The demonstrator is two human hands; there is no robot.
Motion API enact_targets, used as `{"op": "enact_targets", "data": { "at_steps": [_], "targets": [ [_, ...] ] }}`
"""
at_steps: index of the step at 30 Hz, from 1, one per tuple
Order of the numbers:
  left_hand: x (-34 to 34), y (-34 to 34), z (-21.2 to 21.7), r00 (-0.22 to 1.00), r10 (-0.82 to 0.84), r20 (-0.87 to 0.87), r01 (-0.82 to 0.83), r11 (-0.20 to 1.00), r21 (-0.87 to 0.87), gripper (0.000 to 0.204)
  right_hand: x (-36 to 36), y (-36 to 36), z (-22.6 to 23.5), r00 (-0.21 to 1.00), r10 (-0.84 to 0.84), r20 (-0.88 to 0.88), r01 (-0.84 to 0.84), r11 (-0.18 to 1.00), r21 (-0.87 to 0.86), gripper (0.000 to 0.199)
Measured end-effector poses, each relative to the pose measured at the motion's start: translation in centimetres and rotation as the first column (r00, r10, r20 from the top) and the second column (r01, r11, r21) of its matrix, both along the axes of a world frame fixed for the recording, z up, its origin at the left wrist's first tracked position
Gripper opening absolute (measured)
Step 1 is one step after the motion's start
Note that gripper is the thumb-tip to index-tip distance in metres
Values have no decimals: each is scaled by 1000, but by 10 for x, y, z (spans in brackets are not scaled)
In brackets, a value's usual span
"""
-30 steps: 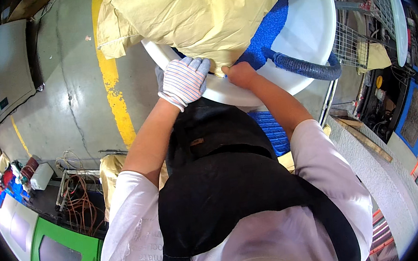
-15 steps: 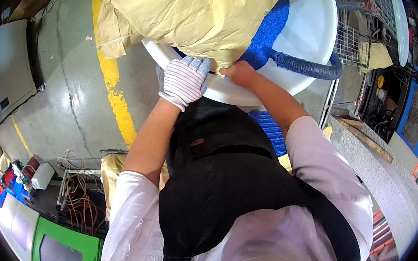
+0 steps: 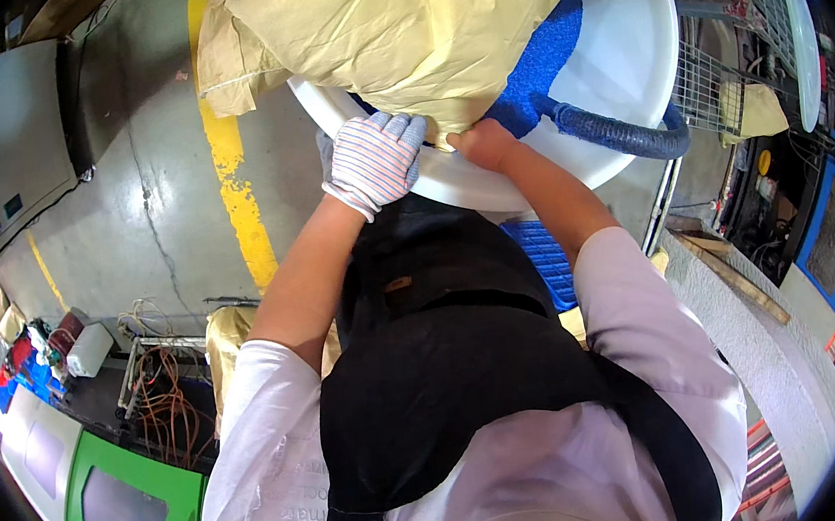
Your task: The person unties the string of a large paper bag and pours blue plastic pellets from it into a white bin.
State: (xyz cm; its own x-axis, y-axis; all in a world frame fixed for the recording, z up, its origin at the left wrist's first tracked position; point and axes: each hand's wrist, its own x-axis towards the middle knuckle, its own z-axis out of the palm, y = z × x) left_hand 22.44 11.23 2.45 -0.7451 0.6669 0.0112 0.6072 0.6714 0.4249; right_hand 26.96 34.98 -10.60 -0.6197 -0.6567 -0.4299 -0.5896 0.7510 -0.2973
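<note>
Bearing faint lettering [image 3: 297, 493] on its left side, the white shirt [image 3: 263, 426] spreads behind both hands. Ahead of them, the yellow sack [image 3: 386, 32] slumps across the white tub [image 3: 658, 46], blocking much of its opening. Beyond the right hand [image 3: 485, 143] show blue granules [image 3: 550, 47]; right of it, a dark hose [image 3: 616, 131] bends over the rim. Gloved and curled, the left hand [image 3: 375, 159] rests by the rim against the sack, its grip unclear; the bare right hand clenches the sack's gathered end.
</note>
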Motion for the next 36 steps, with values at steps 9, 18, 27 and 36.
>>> {"op": "enact_targets", "data": {
  "at_steps": [9, 18, 27, 36],
  "targets": [
    [-1, -1, -2, 1000, -20, -11, 20, 1000, 22, 37, -2, 7, 12, 992, -68, 111, 55, 991, 118, 12],
    [1, 0, -4, 1000, -15, -5, 15, 1000, -11, 37, 7, 8, -19, 722, -558, 408, 577, 812, 88, 19],
    [2, 0, -6, 1000, -4, -1, 4, 1000, -3, 36, 12, -1, -32, 659, -686, 308, 651, 726, 221, 17],
    [3, 0, -4, 1000, 1, -1, -1, 1000, -11, 36, 6, -11, -7, 672, -706, 224, 656, 708, 262, 15]
  ]
}}
